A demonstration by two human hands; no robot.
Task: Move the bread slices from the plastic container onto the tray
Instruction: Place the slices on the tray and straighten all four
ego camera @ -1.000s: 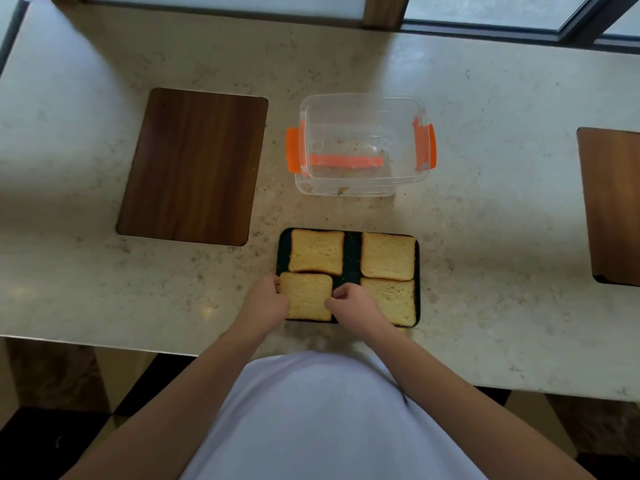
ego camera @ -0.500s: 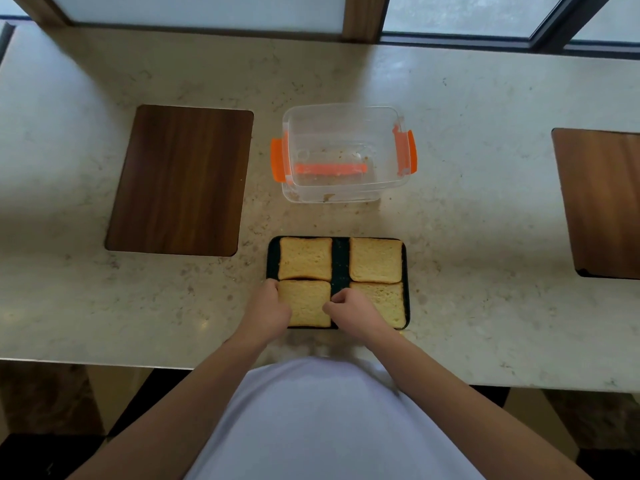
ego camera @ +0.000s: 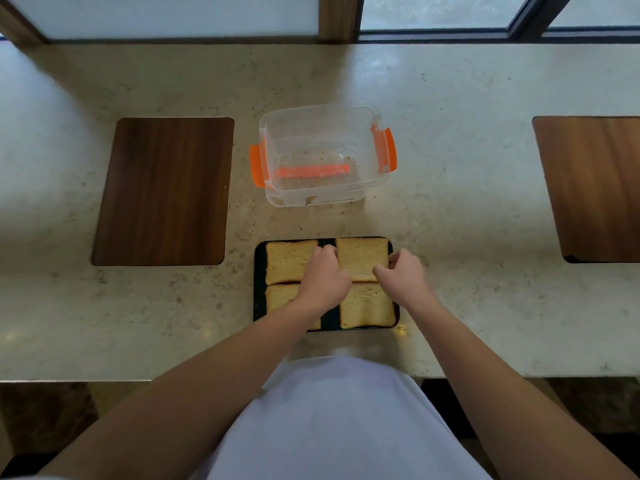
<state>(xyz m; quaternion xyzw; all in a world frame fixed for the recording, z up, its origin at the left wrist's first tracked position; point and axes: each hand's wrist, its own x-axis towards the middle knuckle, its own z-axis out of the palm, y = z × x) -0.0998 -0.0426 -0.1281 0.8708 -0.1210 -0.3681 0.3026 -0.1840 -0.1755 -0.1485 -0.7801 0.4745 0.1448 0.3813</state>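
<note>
My left hand (ego camera: 323,275) and right hand (ego camera: 401,273) pinch the far right bread slice (ego camera: 362,259) by its edges; it is light, soft, crumbly.

a pale, speckled stone counter (ego camera: 450,209) runs under the window. directly on it: a dark wooden board (ego camera: 162,190) at left, a second wooden board (ego camera: 592,188) at right, a clear plastic container (ego camera: 322,154) with orange clips at centre, and a dark tray (ego camera: 259,271) just nearer.
</note>
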